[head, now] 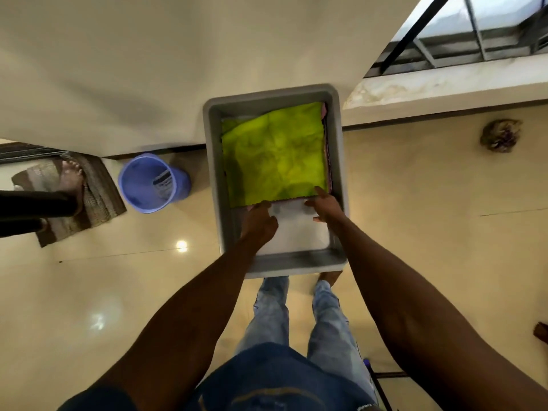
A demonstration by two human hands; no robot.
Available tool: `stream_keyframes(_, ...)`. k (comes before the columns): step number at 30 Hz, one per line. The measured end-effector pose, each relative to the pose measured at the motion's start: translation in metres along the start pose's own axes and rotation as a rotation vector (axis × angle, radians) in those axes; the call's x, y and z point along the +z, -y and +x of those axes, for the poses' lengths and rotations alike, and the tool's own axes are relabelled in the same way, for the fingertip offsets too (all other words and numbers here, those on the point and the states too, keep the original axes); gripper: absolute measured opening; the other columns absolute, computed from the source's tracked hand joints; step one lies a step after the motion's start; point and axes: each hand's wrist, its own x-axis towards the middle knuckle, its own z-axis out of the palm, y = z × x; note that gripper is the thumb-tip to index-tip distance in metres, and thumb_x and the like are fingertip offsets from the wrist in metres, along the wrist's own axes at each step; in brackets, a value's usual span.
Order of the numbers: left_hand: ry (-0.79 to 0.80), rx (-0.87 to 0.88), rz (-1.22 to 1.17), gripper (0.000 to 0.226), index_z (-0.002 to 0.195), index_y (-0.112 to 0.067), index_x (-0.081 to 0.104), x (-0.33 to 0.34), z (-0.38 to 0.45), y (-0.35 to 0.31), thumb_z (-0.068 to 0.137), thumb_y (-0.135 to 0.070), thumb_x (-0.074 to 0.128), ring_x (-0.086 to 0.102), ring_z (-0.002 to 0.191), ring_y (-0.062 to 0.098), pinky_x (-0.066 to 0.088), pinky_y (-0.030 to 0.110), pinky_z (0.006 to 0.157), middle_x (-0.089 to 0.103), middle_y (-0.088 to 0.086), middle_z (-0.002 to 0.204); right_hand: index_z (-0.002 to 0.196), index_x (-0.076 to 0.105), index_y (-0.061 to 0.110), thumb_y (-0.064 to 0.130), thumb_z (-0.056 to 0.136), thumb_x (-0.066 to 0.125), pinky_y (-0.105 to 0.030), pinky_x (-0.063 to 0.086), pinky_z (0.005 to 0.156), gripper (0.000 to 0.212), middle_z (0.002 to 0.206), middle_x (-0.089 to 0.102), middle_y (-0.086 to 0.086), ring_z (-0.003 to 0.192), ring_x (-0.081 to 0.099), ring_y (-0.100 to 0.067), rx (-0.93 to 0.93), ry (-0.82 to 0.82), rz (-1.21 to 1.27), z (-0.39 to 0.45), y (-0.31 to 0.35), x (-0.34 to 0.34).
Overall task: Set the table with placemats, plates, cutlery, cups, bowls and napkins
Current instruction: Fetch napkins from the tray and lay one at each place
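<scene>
A grey bin (274, 96) stood on the floor against a wall, a green cloth (274, 152) filling its 12 o'clock end. Both hands reached in: the left hand (259, 222) and right hand (324, 204) each pinched the cloth's near edge. A blue bucket (148, 182) stood at 9 o'clock.

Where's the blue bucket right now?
In the head view, the blue bucket stands on the floor left of the grey tub, beside the striped mat.
</scene>
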Motion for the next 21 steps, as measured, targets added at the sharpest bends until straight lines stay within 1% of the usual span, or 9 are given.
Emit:
stream_keyframes(4,0.005,0.003,0.004,0.045,0.137,-0.009,0.05,-0.002,0.004,0.007,0.093,-0.017,0.057,0.047,0.129,0.031,0.037,0.035,0.106,0.052,0.014,0.141,0.125,0.055,0.008,0.01,0.089,0.064,-0.043,0.051,0.09,0.037,0.117,0.058,-0.013,0.107,0.056,-0.027,0.034,-0.067,0.108,0.011,-0.001,0.005)
stream_keyframes(7,-0.01,0.002,-0.006,0.042,0.135,-0.009,0.052,-0.006,0.005,0.007,0.094,-0.017,0.057,0.049,0.128,0.031,0.038,0.035,0.105,0.053,0.013,0.14,0.108,0.065,0.0,0.011,0.086,0.067,-0.043,0.053,0.084,0.025,0.107,0.066,-0.018,0.09,0.059,-0.027,-0.055,-0.277,0.037,0.006,-0.005,0.008)
stream_keyframes(10,-0.046,0.041,-0.004,0.037,0.131,-0.01,0.056,-0.012,0.001,-0.001,0.094,-0.015,0.056,0.051,0.125,0.031,0.041,0.037,0.103,0.054,0.013,0.137,0.096,0.074,0.002,0.009,0.086,0.067,-0.026,0.048,0.067,0.015,0.088,0.07,-0.015,0.076,0.059,-0.021,-0.159,-0.477,-0.006,-0.011,0.0,0.01)
stream_keyframes(13,-0.094,0.084,-0.036,0.036,0.127,-0.009,0.059,-0.022,-0.006,-0.016,0.091,-0.008,0.055,0.052,0.122,0.031,0.042,0.035,0.099,0.055,0.012,0.133,0.087,0.069,0.006,0.006,0.083,0.067,-0.009,0.036,0.045,0.004,0.077,0.066,-0.008,0.063,0.055,-0.016,-0.228,-0.559,0.107,-0.034,0.015,0.01)
stream_keyframes(16,-0.132,0.142,-0.058,0.041,0.13,-0.009,0.057,-0.034,-0.013,-0.034,0.089,-0.01,0.058,0.049,0.125,0.032,0.041,0.036,0.101,0.053,0.012,0.136,0.102,0.054,0.008,0.001,0.08,0.066,-0.009,0.037,0.05,0.026,0.081,0.057,0.0,0.067,0.053,-0.009,-0.277,-0.558,0.213,-0.057,0.027,0.007)
stream_keyframes(17,-0.14,0.18,-0.059,0.044,0.132,-0.008,0.055,-0.04,-0.018,-0.042,0.088,-0.011,0.06,0.048,0.126,0.033,0.04,0.037,0.101,0.053,0.014,0.137,0.105,0.054,0.008,0.0,0.079,0.066,-0.013,0.042,0.055,0.029,0.084,0.058,-0.001,0.071,0.056,-0.012,-0.268,-0.539,0.276,-0.066,0.033,0.005)
stream_keyframes(19,-0.143,0.27,-0.028,0.053,0.135,-0.009,0.052,-0.05,-0.025,-0.056,0.084,-0.013,0.066,0.045,0.128,0.034,0.038,0.038,0.102,0.05,0.015,0.139,0.097,0.065,0.005,-0.002,0.08,0.064,-0.024,0.049,0.064,0.018,0.085,0.064,-0.007,0.079,0.061,-0.021,-0.251,-0.472,0.376,-0.078,0.043,0.001)
stream_keyframes(20,-0.149,0.326,-0.003,0.057,0.137,-0.009,0.051,-0.056,-0.031,-0.062,0.082,-0.014,0.068,0.044,0.129,0.033,0.036,0.037,0.103,0.049,0.016,0.14,0.087,0.069,0.007,-0.003,0.081,0.062,-0.029,0.049,0.066,0.013,0.081,0.065,-0.007,0.079,0.061,-0.022,-0.26,-0.428,0.411,-0.086,0.048,-0.001)
stream_keyframes(21,-0.15,0.373,0.019,0.06,0.137,-0.009,0.051,-0.06,-0.036,-0.066,0.08,-0.014,0.069,0.044,0.129,0.033,0.035,0.037,0.104,0.048,0.016,0.14,0.08,0.07,0.009,-0.002,0.082,0.061,-0.031,0.049,0.066,0.015,0.078,0.065,-0.007,0.078,0.06,-0.021,-0.276,-0.387,0.427,-0.094,0.053,-0.003)
